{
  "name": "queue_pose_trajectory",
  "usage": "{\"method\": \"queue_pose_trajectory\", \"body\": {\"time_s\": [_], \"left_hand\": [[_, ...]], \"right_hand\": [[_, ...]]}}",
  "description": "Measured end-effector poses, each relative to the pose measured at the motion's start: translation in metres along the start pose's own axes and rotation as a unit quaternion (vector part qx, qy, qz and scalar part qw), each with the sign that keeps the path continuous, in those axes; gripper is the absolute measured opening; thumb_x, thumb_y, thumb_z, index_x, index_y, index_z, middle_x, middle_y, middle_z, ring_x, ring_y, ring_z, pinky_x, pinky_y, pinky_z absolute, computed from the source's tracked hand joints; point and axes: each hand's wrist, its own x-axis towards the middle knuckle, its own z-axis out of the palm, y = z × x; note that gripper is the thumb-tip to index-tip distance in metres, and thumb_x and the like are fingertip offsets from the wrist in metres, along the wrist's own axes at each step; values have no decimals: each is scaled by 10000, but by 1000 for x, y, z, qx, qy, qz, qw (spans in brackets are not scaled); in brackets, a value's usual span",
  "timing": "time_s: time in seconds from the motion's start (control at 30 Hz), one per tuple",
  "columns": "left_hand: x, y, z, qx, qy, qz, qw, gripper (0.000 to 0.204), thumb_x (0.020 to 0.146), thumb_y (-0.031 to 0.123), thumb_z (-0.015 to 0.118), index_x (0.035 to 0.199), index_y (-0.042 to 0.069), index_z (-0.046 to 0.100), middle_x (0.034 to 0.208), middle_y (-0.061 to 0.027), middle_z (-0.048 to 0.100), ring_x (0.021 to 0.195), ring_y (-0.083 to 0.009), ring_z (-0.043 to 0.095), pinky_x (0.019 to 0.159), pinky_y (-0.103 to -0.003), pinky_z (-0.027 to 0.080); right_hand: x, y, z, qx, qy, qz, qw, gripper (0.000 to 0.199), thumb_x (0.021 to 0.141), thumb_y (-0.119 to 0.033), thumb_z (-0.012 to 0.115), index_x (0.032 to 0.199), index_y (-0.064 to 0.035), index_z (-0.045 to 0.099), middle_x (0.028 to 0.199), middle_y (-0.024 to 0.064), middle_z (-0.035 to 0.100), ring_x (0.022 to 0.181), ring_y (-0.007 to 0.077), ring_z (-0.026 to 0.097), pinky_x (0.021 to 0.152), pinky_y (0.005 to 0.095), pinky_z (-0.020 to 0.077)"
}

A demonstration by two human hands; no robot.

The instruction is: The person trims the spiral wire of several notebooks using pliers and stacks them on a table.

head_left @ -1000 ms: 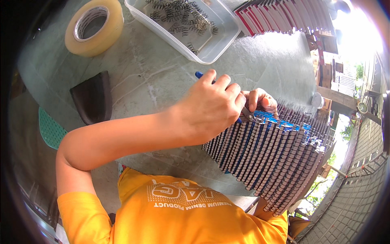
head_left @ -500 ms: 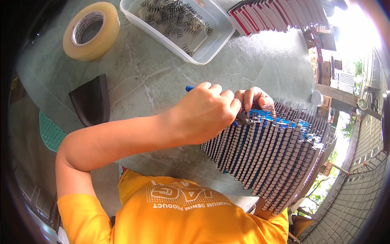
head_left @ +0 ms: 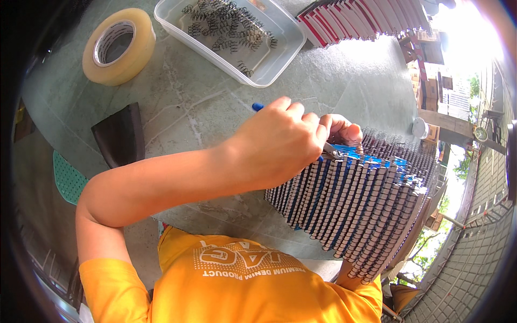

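Note:
My left hand is closed around a pair of blue-handled pliers; one handle end pokes out above the fist. The metal jaws sit at the top corner of a thick stack of spiral-bound notebooks, which have black wire coils and blue covers. My right hand curls over the far end of the stack beside the pliers, its fingertips bent in at the coil ends. Most of my right forearm is hidden behind the notebooks. What exactly the jaws grip is too small to tell.
On the grey marbled table stand a roll of clear tape, a plastic tub of loose black wire coils and a dark wedge-shaped block. More red-and-white bound books stand at the far right. A green perforated seat is at left.
My left hand and the pliers have shifted slightly right, and the fist has turned a little. My right fingers have drawn in closer to it. The stack stays nearly in place.

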Motion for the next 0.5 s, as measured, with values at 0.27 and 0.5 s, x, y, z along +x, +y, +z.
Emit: {"method": "queue_pose_trajectory", "body": {"time_s": [0.27,0.5], "left_hand": [[-1,1,2,-28,6,-9,1000,228,718,84,565,936,15,577,831,-97,575,801,-241,562,753,-360,429],[10,5,-10,29,80,23,996,288,710,106,590,984,16,591,930,-87,581,915,-241,532,853,-384,396]], "right_hand": [[-5,3,-3,-10,-36,-65,997,467,903,-396,547,1062,42,534,992,215,541,959,323,560,817,421,487],[-8,-1,11,-8,-6,-35,999,400,895,-333,573,1045,38,548,1001,223,541,957,325,563,822,422,488]]}}
